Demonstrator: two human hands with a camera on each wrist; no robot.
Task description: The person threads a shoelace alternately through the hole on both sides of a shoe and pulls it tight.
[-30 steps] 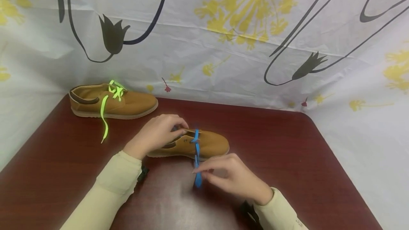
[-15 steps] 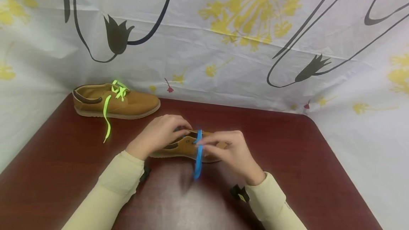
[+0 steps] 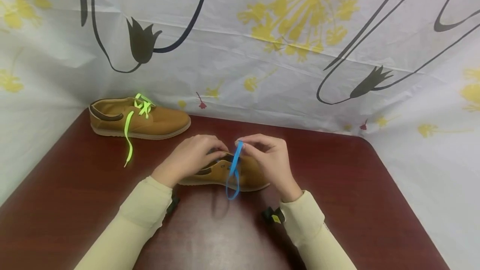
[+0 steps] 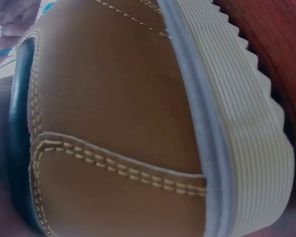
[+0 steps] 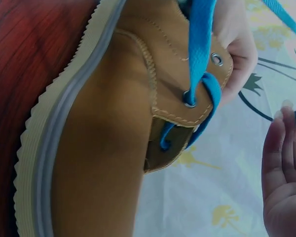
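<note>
A tan lace-up shoe (image 3: pixel 252 176) rests on its sole near the table's middle, toe to the right. My left hand (image 3: pixel 193 157) grips it at the opening; in the right wrist view that hand (image 5: pixel 239 44) shows behind the eyelet flap. Above the shoe, my right hand (image 3: pixel 271 159) pinches a blue shoelace (image 3: pixel 236 161) near its end. From there the lace runs down to the shoe, with a loop hanging over the near side. In the right wrist view the blue lace (image 5: pixel 201 44) passes through a metal eyelet (image 5: pixel 189 98); another eyelet (image 5: pixel 217 59) has no lace.
At the back left stands a second tan shoe (image 3: pixel 165 122) with a neon green lace (image 3: pixel 128 130), one end trailing onto the table. The dark red table (image 3: pixel 318 170) ends at a patterned white sheet (image 3: pixel 225 53) behind and at the sides.
My right hand has risen from the near side of the shoe to above it, drawing the blue lace upward. My left hand has kept its hold on the shoe.
</note>
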